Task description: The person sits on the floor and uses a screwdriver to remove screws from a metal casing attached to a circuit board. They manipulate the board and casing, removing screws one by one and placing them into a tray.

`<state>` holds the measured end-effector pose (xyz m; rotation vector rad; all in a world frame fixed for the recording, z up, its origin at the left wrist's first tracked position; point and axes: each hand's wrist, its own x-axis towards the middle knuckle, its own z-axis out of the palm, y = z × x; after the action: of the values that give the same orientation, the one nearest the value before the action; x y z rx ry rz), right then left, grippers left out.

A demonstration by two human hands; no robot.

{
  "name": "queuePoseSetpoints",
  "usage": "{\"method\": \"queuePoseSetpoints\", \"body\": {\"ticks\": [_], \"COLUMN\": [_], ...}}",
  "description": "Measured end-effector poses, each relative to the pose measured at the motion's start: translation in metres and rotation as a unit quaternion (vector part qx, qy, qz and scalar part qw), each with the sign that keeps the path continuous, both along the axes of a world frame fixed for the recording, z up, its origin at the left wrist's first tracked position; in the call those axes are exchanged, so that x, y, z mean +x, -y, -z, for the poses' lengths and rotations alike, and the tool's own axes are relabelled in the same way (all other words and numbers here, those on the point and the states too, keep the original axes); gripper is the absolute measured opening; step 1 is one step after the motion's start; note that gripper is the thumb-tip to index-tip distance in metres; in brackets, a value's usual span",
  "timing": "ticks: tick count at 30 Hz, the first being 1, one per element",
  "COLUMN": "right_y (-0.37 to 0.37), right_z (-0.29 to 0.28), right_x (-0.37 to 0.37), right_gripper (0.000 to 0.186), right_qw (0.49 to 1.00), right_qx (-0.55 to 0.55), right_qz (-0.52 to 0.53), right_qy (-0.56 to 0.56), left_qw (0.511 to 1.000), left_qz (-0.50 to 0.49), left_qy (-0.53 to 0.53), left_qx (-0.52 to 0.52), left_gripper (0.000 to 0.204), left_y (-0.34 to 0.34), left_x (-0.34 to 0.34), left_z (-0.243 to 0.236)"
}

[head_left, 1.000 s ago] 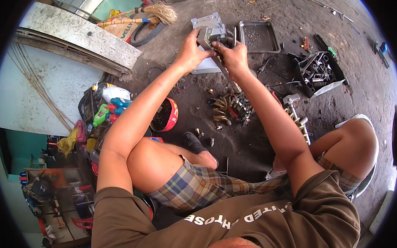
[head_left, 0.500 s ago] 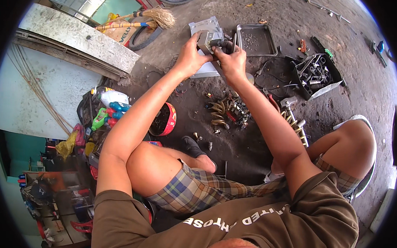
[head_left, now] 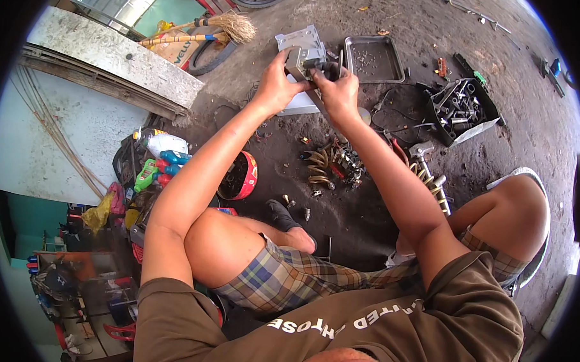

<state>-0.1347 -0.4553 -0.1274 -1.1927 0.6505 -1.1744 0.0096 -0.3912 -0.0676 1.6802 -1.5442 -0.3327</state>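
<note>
Both arms reach out over the ground at the top middle. My left hand (head_left: pixel 279 86) is closed around the left side of a grey, squarish metal part (head_left: pixel 296 64). My right hand (head_left: pixel 339 93) grips its other side, the fingers bunched by a short dark cylindrical piece (head_left: pixel 315 64). A thin upright metal piece shows beside the right fingers, too small to identify. Just behind the hands is a silver metal casing (head_left: pixel 302 38) with a flat plate-like top. Its pale lower edge shows below the hands. My fingers hide much of the held part.
A metal tray (head_left: pixel 375 42) with small bits lies beyond my right hand. Farther right, a black bin (head_left: pixel 462 110) holds wrenches and sockets. Brass-coloured fittings (head_left: pixel 319 166) and a red round tub (head_left: pixel 244 176) are nearer me. Bottles (head_left: pixel 169 161) and a broom (head_left: pixel 234 29) stand left.
The held metal part has turned slightly in my hands, and my right fingers have shifted a little around the dark piece. Everything around them stays put.
</note>
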Motion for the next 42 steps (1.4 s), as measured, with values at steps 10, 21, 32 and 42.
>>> {"method": "queuePoseSetpoints", "body": {"ticks": [10, 21, 32, 42], "right_y": [0.041, 0.162, 0.274, 0.134], "right_z": [0.097, 0.213, 0.065, -0.11], "right_x": [-0.007, -0.017, -0.014, -0.062], "right_gripper": [0.017, 0.057, 0.03, 0.036], "right_qw": [0.993, 0.914, 0.911, 0.857], "right_qx": [0.059, 0.168, 0.162, -0.12], "right_qz": [0.09, 0.113, -0.045, -0.246], "right_qy": [0.046, -0.352, -0.376, -0.436], "left_qw": [0.999, 0.978, 0.964, 0.969], "left_qz": [-0.009, -0.052, -0.071, -0.041], "left_qy": [0.007, 0.172, 0.195, 0.19], "left_qx": [-0.05, -0.106, -0.167, -0.153], "left_gripper": [0.091, 0.063, 0.055, 0.057], "left_y": [-0.009, -0.024, -0.013, -0.024], "left_x": [0.012, 0.012, 0.012, 0.006], "left_z": [0.014, 0.011, 0.007, 0.0]}}
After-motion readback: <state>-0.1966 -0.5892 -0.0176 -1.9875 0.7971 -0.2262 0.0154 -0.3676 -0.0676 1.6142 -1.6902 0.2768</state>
